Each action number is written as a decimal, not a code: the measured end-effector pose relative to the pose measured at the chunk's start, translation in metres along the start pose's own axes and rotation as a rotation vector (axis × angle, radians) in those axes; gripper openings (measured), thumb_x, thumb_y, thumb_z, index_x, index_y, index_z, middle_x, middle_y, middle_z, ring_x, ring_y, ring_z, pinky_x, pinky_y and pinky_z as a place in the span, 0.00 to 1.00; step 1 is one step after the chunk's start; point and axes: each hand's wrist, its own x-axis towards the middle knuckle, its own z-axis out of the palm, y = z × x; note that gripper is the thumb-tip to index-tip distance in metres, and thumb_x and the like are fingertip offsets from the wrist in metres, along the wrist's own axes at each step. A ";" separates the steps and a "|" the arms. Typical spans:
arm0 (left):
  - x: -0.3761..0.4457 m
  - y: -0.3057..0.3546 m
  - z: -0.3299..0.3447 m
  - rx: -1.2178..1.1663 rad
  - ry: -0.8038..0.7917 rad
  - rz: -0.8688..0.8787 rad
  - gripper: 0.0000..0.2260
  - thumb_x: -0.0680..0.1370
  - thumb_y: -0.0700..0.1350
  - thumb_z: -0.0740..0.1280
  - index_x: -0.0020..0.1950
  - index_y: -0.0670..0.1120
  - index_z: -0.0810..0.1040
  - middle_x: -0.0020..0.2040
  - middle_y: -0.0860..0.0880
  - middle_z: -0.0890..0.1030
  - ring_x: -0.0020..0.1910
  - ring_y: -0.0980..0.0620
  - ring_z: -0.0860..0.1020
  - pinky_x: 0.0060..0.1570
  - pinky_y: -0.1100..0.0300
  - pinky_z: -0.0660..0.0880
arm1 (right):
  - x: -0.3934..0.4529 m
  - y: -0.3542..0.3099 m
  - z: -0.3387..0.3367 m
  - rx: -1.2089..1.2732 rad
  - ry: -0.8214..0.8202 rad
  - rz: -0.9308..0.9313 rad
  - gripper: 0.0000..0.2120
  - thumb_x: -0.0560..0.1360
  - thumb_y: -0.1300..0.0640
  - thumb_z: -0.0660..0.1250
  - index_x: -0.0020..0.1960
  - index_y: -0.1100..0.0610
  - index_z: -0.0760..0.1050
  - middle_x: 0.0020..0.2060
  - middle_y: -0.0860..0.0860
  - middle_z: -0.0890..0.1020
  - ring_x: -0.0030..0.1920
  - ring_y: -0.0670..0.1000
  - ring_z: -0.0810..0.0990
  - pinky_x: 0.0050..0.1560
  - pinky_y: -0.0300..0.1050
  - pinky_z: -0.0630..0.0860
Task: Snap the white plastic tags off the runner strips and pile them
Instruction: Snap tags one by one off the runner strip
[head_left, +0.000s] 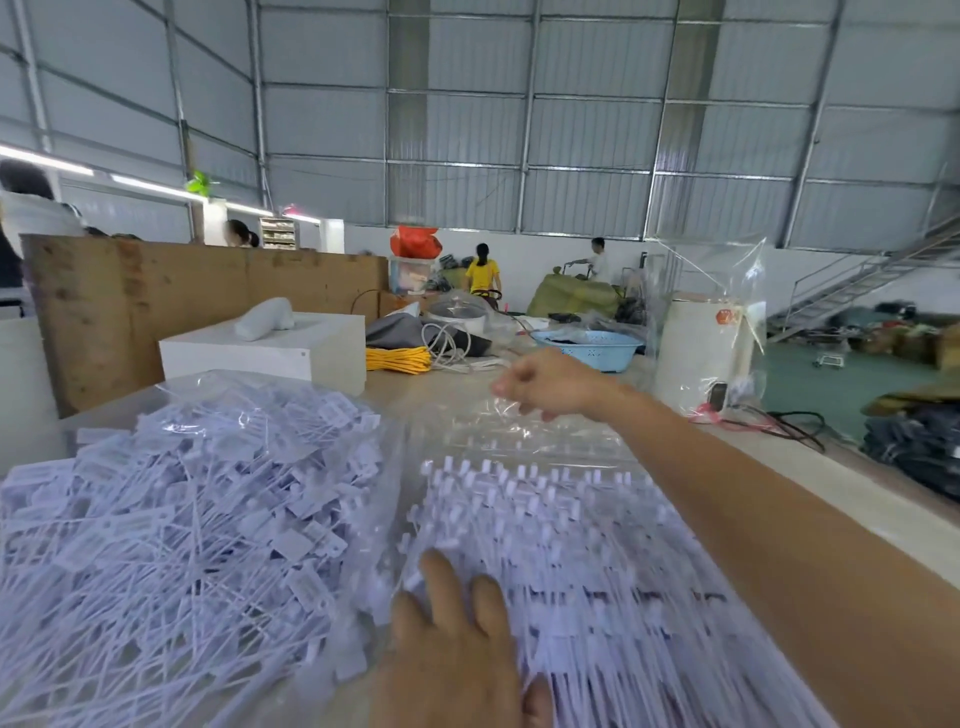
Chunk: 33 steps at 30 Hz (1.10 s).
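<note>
Two hands were in view. The left hand (457, 644) lay flat w/ fingers straight, pressing on the near end of a stack of runner strips (561, 540) in the centre-right of the table (810, 483). The right hand (545, 384) reached across to the far end of that stack, fingers loosely curled at the crinkled edge of a clear plastic bag (519, 426); whether it pinched the film or only touched it couldn't be told, too blurred. The strips were too many to count, packed side by side, long axis running from the person away toward the far edge, small tag heads pointing up at the far end. The bag seemed to lie over or around them. To the left, just beside the stack, sat one big pile of loose white tags (192, 509), also too many to count, lying every which way w/ thin tails crossing, held on clear plastic sheet. Beyond the pile stood one white box (270, 353) w/ one white bundle (262, 317) on top. Farther back: one yellow coil of cord (397, 359), one blue basket (589, 347) w/ contents unclear, and one white cylinder-shaped appliance (706, 353) wrapped in a clear bag. Two people stood far off.
</note>
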 end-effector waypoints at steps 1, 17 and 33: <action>-0.025 -0.033 0.010 -0.145 0.003 -0.004 0.36 0.74 0.69 0.53 0.74 0.48 0.53 0.72 0.36 0.49 0.67 0.38 0.63 0.64 0.54 0.65 | -0.019 0.007 -0.016 -0.064 0.014 -0.017 0.16 0.78 0.48 0.64 0.54 0.60 0.79 0.56 0.49 0.79 0.51 0.50 0.79 0.46 0.43 0.76; 0.069 -0.020 -0.041 -0.331 0.232 -0.124 0.17 0.82 0.52 0.53 0.60 0.44 0.73 0.58 0.43 0.77 0.58 0.44 0.74 0.57 0.53 0.71 | -0.236 0.158 -0.003 -0.419 0.467 0.120 0.10 0.77 0.55 0.66 0.46 0.60 0.83 0.46 0.53 0.83 0.50 0.54 0.78 0.46 0.36 0.64; 0.140 -0.034 -0.029 -0.387 0.169 -0.126 0.15 0.75 0.49 0.66 0.55 0.40 0.77 0.55 0.43 0.78 0.55 0.46 0.76 0.48 0.59 0.71 | -0.145 0.164 -0.034 -0.430 0.247 0.466 0.13 0.77 0.50 0.64 0.56 0.58 0.76 0.52 0.52 0.80 0.50 0.51 0.78 0.49 0.40 0.73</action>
